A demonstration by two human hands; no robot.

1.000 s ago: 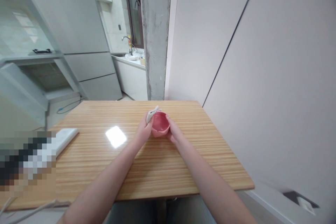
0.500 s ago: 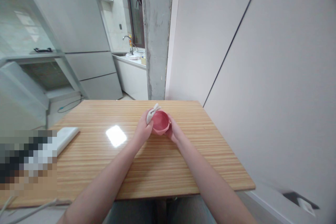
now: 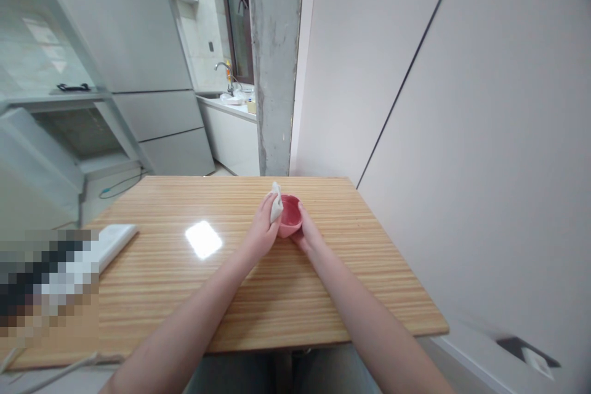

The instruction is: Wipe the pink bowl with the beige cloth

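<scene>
While I look down at the far middle of the bench point(image 3: 258, 295):
Left hand point(image 3: 262, 231): grip closed on white cloth point(image 3: 276, 206), pressed on the cup rim.
Right hand point(image 3: 308, 235): grip holding pink cup point(image 3: 290, 217), tilted.
White flat device point(image 3: 113, 243): left, well apart.

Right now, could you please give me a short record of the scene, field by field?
Left hand: left hand presses a white cloth against the rim of the pink bowl
Right hand: right hand cups the bowl from the right
Bowl: tilted toward the camera, inside showing
Surface: wooden table
Nearby: white flat box at the table's left edge
Background: refrigerator, concrete pillar
</scene>
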